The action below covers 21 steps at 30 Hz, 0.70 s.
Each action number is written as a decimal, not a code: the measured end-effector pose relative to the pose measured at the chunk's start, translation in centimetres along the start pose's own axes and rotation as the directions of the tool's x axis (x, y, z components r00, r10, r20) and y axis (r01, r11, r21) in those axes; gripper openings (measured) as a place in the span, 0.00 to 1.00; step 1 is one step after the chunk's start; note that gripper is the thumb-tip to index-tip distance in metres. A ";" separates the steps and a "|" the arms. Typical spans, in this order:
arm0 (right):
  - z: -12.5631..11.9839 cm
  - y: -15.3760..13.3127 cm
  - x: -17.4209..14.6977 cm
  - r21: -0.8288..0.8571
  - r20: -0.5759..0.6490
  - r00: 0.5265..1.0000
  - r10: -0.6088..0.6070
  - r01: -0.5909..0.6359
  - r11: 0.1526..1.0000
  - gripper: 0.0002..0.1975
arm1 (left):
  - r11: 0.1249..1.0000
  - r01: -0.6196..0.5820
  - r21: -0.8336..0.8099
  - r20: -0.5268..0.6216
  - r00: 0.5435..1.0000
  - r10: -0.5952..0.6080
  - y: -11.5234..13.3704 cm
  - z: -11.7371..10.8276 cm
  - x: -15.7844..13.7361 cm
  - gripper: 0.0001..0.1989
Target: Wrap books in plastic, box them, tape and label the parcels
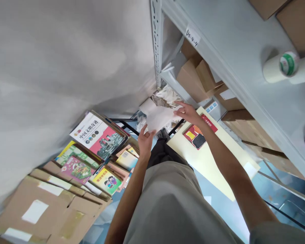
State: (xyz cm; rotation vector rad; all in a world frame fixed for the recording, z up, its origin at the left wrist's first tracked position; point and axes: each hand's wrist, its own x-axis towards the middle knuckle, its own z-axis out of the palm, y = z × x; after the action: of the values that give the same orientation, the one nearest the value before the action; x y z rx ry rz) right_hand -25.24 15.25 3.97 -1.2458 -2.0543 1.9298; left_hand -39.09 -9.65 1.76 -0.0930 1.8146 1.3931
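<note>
Currently, left hand (145, 140) and right hand (189, 113) pinch opposite edges of a white sheet (160, 118), aloft between stacked books (99, 135) and the cream surface (203, 161), set apart presumably so the thin paper lies spread, not drooping.

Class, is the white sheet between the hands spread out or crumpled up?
Spread out: the white sheet shows a broad face between the left hand and the right hand.
</note>
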 end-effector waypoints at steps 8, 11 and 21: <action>-0.9 -1.2 -4.9 0.162 -0.029 0.998 0.058 -0.052 0.985 0.44 | 0.973 0.140 -0.185 0.123 0.985 -0.118 0.7 -0.2 -1.7 0.33; -0.7 -1.4 -6.2 0.171 -0.132 0.986 0.103 -0.079 0.982 0.38 | 0.973 0.146 -0.180 0.150 0.981 -0.119 0.9 0.0 -1.6 0.28; -1.0 -0.4 -8.9 0.059 -0.095 0.974 0.204 -0.199 0.978 0.25 | 0.963 0.114 -0.242 0.058 0.993 -0.103 1.0 -1.0 -0.8 0.25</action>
State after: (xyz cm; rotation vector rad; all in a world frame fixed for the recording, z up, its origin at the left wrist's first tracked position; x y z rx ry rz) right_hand -18.92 10.94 8.72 -1.5608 -1.8857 1.9383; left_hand -39.64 -10.36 3.10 -0.2835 1.5692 1.5223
